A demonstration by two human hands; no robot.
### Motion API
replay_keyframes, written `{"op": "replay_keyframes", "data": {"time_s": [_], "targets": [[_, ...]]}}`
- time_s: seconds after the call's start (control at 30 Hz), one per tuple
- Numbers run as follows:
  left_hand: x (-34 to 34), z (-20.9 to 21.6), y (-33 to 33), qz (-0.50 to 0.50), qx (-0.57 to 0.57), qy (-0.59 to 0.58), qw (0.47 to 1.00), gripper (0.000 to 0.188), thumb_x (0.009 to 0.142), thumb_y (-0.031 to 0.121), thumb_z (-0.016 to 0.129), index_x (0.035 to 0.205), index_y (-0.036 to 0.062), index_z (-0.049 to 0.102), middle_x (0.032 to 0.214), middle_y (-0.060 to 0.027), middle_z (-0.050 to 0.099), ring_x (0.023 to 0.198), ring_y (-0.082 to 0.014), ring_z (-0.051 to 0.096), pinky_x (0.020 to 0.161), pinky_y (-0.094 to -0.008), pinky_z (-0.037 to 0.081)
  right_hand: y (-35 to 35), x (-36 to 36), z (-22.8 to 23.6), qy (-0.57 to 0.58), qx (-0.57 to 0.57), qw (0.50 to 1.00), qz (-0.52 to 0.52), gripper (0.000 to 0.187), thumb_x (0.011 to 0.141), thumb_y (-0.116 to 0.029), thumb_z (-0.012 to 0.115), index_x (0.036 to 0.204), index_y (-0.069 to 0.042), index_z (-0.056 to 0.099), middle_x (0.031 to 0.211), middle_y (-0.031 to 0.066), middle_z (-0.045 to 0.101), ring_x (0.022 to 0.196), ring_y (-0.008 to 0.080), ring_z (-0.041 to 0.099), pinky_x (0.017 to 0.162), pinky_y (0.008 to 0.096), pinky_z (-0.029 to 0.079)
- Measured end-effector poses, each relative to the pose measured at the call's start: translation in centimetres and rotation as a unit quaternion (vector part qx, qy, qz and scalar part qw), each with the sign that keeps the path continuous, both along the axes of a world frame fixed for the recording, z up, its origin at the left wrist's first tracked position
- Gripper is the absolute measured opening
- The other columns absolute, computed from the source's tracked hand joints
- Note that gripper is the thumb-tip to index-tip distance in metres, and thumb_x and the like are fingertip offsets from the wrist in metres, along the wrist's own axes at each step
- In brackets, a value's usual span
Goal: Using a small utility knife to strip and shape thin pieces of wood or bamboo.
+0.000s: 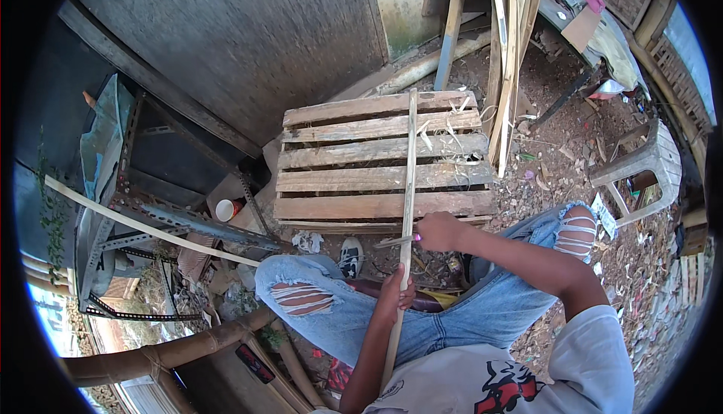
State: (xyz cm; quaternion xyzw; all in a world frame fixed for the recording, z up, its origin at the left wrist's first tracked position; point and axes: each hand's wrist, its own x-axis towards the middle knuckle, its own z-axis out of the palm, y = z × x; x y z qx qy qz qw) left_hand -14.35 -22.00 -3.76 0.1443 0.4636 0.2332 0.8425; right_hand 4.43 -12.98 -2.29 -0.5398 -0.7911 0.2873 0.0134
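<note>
A long, pale strip of wood or bamboo [410,165] runs from beside my body up across a slatted wooden crate [339,180]. Its far end rests on the top slats. My left hand [395,293] is wrapped round the strip near my lap. Just above it, my right hand [440,232] is closed round the handle of a knife. The knife blade [393,243] lies across the strip and sticks out on its left side. Most of the handle is hidden in my fist. Thin curled shavings [452,139] lie on the crate's right side.
Several long strips [506,67] lean upright behind the crate's right corner. A grey plastic stool [640,165] stands at the right. Metal shelf framing [196,222] and a white cup [226,209] are on the left. A pale curved strip [151,222] extends left from my knee.
</note>
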Motion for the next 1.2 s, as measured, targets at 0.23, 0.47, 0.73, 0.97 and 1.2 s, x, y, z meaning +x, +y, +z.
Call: {"op": "replay_keyframes", "data": {"time_s": [0.23, 0.47, 0.73, 0.97, 1.2], "targets": [[0.5, -0.8, -0.5, -0.007, 0.098, 0.138, 0.985, 0.043, 0.095, 0.045, 0.038, 0.075, 0.0084, 0.044, 0.048, 0.0031, 0.032, 0.033, -0.0057, 0.027, 0.031, -0.0222, 0.022, -1.3, -0.3, 0.1, -0.054, 0.045, 0.997, 0.036, 0.022, 0.070, -0.021, 0.058, 0.065, -0.001, 0.065, 0.066, 0.0194, 0.063, 0.066, 0.0352, 0.064, 0.061, 0.0427, 0.052], [0.7, 0.2, -1.4, -0.034, 0.126, 0.178, 0.975, 0.039, 0.097, 0.039, 0.037, 0.076, 0.0073, 0.043, 0.049, 0.0029, 0.032, 0.034, -0.0065, 0.028, 0.032, -0.0232, 0.024, 6.4, 6.8, -0.3, -0.127, 0.028, 0.959, -0.252, 0.028, 0.081, -0.027, 0.054, 0.083, -0.002, 0.067, 0.083, 0.0191, 0.066, 0.079, 0.0333, 0.065, 0.070, 0.0426, 0.052], [0.9, 0.1, 2.8, -0.088, 0.184, 0.125, 0.971, 0.028, 0.096, 0.031, 0.041, 0.087, 0.0055, 0.046, 0.058, 0.0001, 0.043, 0.044, -0.0081, 0.042, 0.041, -0.0226, 0.036, 4.6, 4.2, 1.8, -0.082, -0.023, 0.991, -0.105, 0.033, 0.080, -0.031, 0.056, 0.089, -0.001, 0.065, 0.085, 0.0213, 0.065, 0.081, 0.0370, 0.063, 0.074, 0.0427, 0.051], [0.8, 1.4, 6.0, -0.195, 0.282, 0.286, 0.895, 0.036, 0.091, 0.034, 0.052, 0.100, -0.0004, 0.046, 0.074, -0.0124, 0.058, 0.065, -0.0215, 0.060, 0.062, -0.0325, 0.048, 2.1, 5.5, 7.3, 0.021, 0.102, 0.994, -0.036, 0.018, 0.075, -0.011, 0.064, 0.087, 0.002, 0.061, 0.082, 0.0203, 0.060, 0.081, 0.0368, 0.059, 0.075, 0.0432, 0.047], [4.1, 6.0, 7.5, -0.082, 0.564, 0.334, 0.751, 0.042, 0.087, 0.022, 0.060, 0.115, -0.0038, 0.044, 0.107, -0.0188, 0.054, 0.103, -0.0285, 0.054, 0.087, -0.0379, 0.043, 3.3, 4.3, 7.4, 0.467, -0.125, 0.842, -0.239, 0.027, 0.087, -0.019, 0.062, 0.102, 0.003, 0.061, 0.087, 0.0007, 0.061, 0.068, 0.0095, 0.050, 0.062, 0.0255, 0.043]]}}
